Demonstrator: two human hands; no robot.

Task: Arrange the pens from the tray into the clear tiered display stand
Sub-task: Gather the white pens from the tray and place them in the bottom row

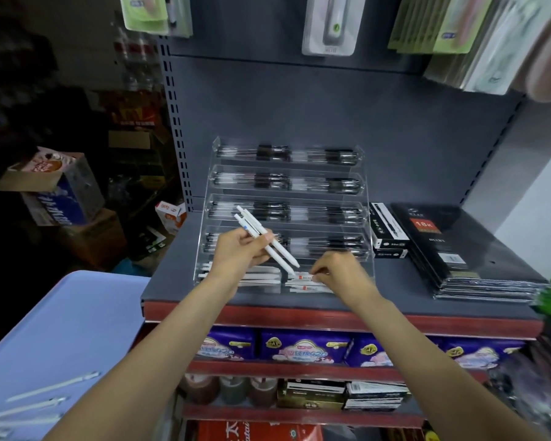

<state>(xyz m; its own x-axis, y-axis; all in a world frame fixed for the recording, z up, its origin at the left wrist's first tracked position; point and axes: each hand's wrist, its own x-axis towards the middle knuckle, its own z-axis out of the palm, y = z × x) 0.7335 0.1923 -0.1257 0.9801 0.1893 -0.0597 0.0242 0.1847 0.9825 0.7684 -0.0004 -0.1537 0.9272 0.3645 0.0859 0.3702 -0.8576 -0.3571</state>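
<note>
Several white pens lie on the blue tray at lower left, blurred, roughly parallel, well apart from the stand. Cardboard boxes stacked in the dark area behind the tray. Left hand is raised over the front of the clear tiered display stand, fingers closed around two white pens, held tilted, tips pointing down-right toward the bottom tier. Stand sits on the grey shelf, five tiers; upper four filled with black pens lying sideways, bottom tier holds white pens lying flat in its left half. Right hand is low at the bottom tier's right half, fingertips pinched on a white pen with a red label, which lies with other labelled pens there. Just right of the stand, a black pen box and a stack of black diaries on the same shelf. Packaged goods on the shelf below. Hanging blister packs above.
</note>
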